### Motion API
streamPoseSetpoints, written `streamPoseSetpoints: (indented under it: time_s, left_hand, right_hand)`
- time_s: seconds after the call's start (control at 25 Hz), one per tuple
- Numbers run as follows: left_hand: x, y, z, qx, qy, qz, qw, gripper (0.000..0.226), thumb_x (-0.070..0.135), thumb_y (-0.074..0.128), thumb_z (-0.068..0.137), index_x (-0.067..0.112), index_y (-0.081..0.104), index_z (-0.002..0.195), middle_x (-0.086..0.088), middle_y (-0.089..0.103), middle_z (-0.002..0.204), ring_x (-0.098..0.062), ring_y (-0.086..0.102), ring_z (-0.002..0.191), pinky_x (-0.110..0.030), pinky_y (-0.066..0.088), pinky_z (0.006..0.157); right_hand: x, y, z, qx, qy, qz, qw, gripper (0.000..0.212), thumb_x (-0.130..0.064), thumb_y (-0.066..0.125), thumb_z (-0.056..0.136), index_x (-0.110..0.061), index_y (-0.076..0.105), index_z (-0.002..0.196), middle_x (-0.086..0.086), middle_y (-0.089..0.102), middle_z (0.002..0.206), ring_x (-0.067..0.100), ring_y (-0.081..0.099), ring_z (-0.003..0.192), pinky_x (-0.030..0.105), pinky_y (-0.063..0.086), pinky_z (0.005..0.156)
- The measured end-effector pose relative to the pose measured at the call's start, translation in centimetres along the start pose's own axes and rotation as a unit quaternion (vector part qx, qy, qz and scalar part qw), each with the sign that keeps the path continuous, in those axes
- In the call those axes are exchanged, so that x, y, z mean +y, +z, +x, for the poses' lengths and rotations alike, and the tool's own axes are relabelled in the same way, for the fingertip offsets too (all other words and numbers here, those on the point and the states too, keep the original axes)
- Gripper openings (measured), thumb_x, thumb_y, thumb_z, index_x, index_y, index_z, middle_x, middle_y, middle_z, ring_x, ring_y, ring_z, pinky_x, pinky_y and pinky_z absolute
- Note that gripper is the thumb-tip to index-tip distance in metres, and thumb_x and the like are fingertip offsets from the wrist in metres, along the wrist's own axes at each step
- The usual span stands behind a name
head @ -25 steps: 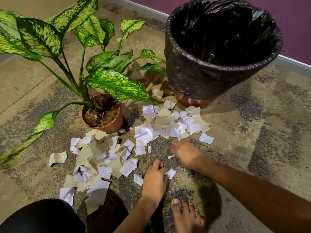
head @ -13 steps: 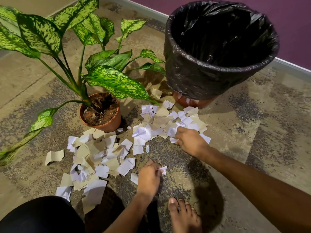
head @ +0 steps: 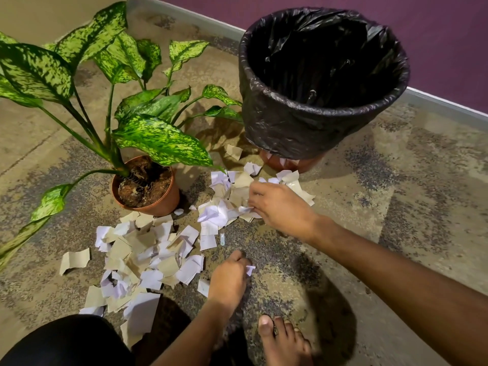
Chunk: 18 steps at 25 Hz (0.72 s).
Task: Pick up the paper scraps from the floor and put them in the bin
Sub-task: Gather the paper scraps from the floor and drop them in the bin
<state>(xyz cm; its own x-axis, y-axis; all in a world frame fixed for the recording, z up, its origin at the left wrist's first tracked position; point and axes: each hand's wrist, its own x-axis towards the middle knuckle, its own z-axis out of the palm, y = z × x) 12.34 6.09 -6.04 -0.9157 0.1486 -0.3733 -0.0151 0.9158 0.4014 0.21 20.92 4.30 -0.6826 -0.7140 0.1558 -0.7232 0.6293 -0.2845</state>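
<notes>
Several white and tan paper scraps lie on the floor in two heaps: one heap [head: 148,257] in front of the plant pot, the other heap [head: 232,196] below the bin. The bin [head: 311,133] stands at the upper right, lined with a black bag, its mouth open. My right hand [head: 280,207] rests on the heap below the bin, fingers closing on a bunch of white scraps. My left hand [head: 229,280] hovers low over the floor, pinching a small white scrap [head: 250,269] between thumb and fingers.
A potted plant [head: 146,188] with broad speckled leaves stands left of the bin, leaves hanging over some scraps. My bare foot [head: 284,339] is at the bottom, my dark-clad knee [head: 66,342] at bottom left. A purple wall [head: 449,35] runs behind the bin.
My right hand moved up from the bare floor onto the heap below the bin and curled around scraps. My left hand lifted the small white scrap slightly.
</notes>
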Motion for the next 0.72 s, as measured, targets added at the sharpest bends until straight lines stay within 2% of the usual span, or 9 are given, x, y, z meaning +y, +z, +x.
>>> streamPoseSetpoints:
  time_s: [0.12,0.24,0.32,0.36,0.48,0.6,0.72]
  left_hand:
    - [1.6,-2.2,1.0,0.042,0.010,-0.024,0.999,0.028,0.017,0.045,0.099,0.018,0.057,0.124,0.010,0.048,0.120,-0.010,0.063,0.092,-0.024,0.052,0.089]
    - [4.9,-4.8,1.9,0.121,0.062,-0.085,0.987,0.028,0.017,0.044,0.100,0.015,0.058,0.124,0.006,0.051,0.121,-0.011,0.060,0.095,-0.030,0.051,0.092]
    - [7.1,-6.4,2.6,0.188,0.101,-0.134,0.968,0.025,0.012,0.049,0.097,0.012,0.061,0.119,0.002,0.054,0.117,-0.012,0.058,0.093,-0.031,0.052,0.087]
    - [8.1,-7.3,2.8,0.228,0.126,-0.158,0.953,0.022,0.009,0.053,0.096,0.010,0.063,0.114,0.001,0.055,0.111,-0.009,0.055,0.090,-0.026,0.052,0.082]
    - [10.8,-10.4,3.2,0.331,0.200,-0.209,0.898,0.013,0.000,0.060,0.090,0.002,0.066,0.101,-0.003,0.056,0.095,0.000,0.044,0.082,-0.006,0.039,0.074]
    - [13.1,-14.1,3.7,0.399,0.234,-0.246,0.852,0.013,-0.003,0.061,0.088,0.002,0.069,0.098,-0.007,0.057,0.089,-0.004,0.047,0.077,-0.006,0.037,0.069]
    - [15.0,-17.9,4.7,0.459,0.256,-0.247,0.814,0.012,0.000,0.062,0.088,0.001,0.070,0.098,-0.008,0.057,0.085,-0.003,0.045,0.074,-0.007,0.035,0.066]
  right_hand:
    - [-0.9,-5.1,2.2,0.148,-0.011,-0.002,0.989,0.012,0.001,0.080,0.070,-0.005,0.071,0.075,0.007,0.062,0.079,0.022,0.060,0.063,0.028,0.050,0.052]
    - [-0.7,-10.9,3.6,0.307,0.004,-0.012,0.951,0.004,0.002,0.070,0.080,-0.001,0.070,0.078,0.011,0.064,0.083,0.021,0.059,0.066,0.027,0.048,0.059]
    - [0.4,-14.1,4.3,0.376,0.047,-0.016,0.925,0.006,0.003,0.066,0.082,0.000,0.068,0.077,0.011,0.063,0.084,0.017,0.057,0.068,0.022,0.046,0.060]
    - [1.2,-15.3,4.6,0.389,0.080,-0.025,0.918,0.006,0.001,0.066,0.082,-0.002,0.067,0.077,0.010,0.062,0.085,0.014,0.054,0.068,0.019,0.043,0.060]
    - [4.2,-17.2,4.9,0.343,0.193,-0.064,0.917,0.007,-0.008,0.061,0.087,-0.008,0.069,0.088,0.005,0.061,0.096,0.004,0.046,0.079,0.014,0.038,0.066]
    - [6.1,-17.2,3.8,0.250,0.254,-0.072,0.932,0.028,-0.006,0.055,0.091,-0.014,0.068,0.115,0.000,0.059,0.117,0.002,0.050,0.094,0.001,0.028,0.073]
    - [6.3,-16.9,2.8,0.217,0.275,-0.077,0.933,0.041,-0.008,0.056,0.090,-0.019,0.061,0.129,-0.005,0.052,0.132,0.011,0.054,0.111,0.013,0.028,0.084]
